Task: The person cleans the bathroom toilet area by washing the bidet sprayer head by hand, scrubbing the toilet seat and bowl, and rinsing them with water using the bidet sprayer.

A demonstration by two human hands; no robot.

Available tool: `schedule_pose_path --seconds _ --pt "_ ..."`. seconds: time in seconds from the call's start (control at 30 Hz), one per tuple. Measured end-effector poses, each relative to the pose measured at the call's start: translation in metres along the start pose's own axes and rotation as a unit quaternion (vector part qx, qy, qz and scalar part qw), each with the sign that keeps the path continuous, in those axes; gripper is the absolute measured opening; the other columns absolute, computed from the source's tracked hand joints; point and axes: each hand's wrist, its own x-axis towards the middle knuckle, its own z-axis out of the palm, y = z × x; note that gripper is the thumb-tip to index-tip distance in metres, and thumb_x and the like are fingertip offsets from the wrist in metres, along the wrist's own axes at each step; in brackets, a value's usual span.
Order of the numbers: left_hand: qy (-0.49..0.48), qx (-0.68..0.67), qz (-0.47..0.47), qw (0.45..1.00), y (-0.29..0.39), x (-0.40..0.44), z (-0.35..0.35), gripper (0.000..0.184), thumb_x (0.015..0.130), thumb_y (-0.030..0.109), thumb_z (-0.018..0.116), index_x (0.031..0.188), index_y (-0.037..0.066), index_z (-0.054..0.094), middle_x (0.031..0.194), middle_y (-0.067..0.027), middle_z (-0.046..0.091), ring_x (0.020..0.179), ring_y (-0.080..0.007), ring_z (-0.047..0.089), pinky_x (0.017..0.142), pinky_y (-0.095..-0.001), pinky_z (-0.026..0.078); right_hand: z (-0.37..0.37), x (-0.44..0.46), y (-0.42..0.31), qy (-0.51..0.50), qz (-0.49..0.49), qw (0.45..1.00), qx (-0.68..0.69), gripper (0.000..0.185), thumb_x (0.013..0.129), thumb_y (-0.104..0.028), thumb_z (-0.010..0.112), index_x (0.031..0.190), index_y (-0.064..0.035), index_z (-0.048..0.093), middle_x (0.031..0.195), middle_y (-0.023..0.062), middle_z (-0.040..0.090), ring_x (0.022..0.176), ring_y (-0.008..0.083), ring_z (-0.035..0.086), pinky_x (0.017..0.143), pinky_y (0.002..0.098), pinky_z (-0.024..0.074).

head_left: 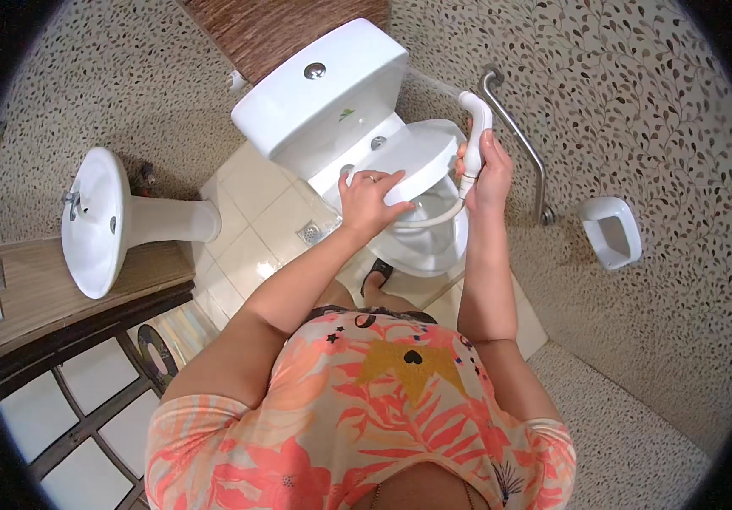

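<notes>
My right hand [492, 174] is wrapped round the handle of a white hand sprayer [476, 136], whose head points up and to the left. From its lower end a white hose [434, 221] curves left across the toilet bowl. My left hand [370, 200] rests at the near left edge of the white toilet lid [417, 157], fingers apart, a ring on one finger. The lid is partly raised over the toilet bowl [425, 255]. Behind it stands the white cistern [323, 93] with a round chrome button on top.
A pedestal sink [98, 225] stands at the left. On the right wall are a metal grab bar [519, 136] and a white wall holder [611, 234]. A floor drain [309, 232] lies in the tiled floor. A foot in a dark shoe [376, 276] is below the bowl.
</notes>
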Motion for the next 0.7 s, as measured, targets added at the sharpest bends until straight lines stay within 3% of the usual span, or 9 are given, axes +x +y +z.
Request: schedule_pose_path --seconds 0.3,0.4,0.5,0.63,0.7 --pt "-0.003 -0.002 0.002 1.0 -0.005 0.002 0.003 0.06 0.057 0.048 0.073 0.11 0.022 0.061 0.099 -0.0019 0.061 0.102 -0.0231 0.048 0.093 -0.0472 0.024 -0.003 0.005 0.001 0.047 -0.002 0.999 -0.008 0.026 0.091 -0.022 0.046 0.093 0.0033 0.053 0.062 0.0071 0.054 0.045 0.0107 0.047 0.04 0.0215 0.0364" --pt "-0.007 0.001 0.0 1.0 -0.001 -0.001 0.004 0.061 0.057 0.048 0.073 0.111 0.022 0.06 0.1 -0.0021 0.061 0.103 -0.023 0.048 0.093 -0.0476 0.024 -0.002 0.011 0.006 -0.001 0.005 0.999 -0.045 0.026 0.09 -0.023 0.047 0.091 0.0019 0.055 0.062 0.0061 0.054 0.044 0.0099 0.046 0.039 0.0209 0.0355" --pt "-0.01 -0.011 -0.02 1.0 0.0 0.001 0.001 0.061 0.057 0.047 0.073 0.111 0.023 0.06 0.1 -0.0025 0.061 0.103 -0.0228 0.049 0.094 -0.0482 0.024 -0.023 0.019 0.021 0.05 0.093 0.975 -0.195 0.028 0.088 -0.026 0.049 0.088 -0.0004 0.06 0.059 0.0035 0.053 0.042 0.0081 0.044 0.037 0.0207 0.0338" --pt "-0.013 -0.019 -0.034 0.999 -0.002 0.0 0.002 0.061 0.057 0.047 0.073 0.111 0.023 0.06 0.1 -0.003 0.061 0.102 -0.0229 0.05 0.093 -0.048 0.025 -0.031 0.016 0.028 0.069 0.133 0.968 -0.201 0.029 0.088 -0.027 0.049 0.09 -0.0006 0.06 0.059 0.0036 0.053 0.04 0.0078 0.043 0.035 0.0211 0.0326" --pt "-0.006 -0.024 -0.02 0.999 -0.001 0.0 0.003 0.061 0.056 0.047 0.073 0.111 0.023 0.06 0.1 -0.0031 0.061 0.101 -0.0231 0.05 0.092 -0.0478 0.025 -0.035 0.022 0.025 0.093 0.099 0.976 -0.17 0.029 0.087 -0.028 0.049 0.092 -0.0014 0.06 0.058 0.0037 0.053 0.039 0.0078 0.042 0.034 0.0213 0.0319"
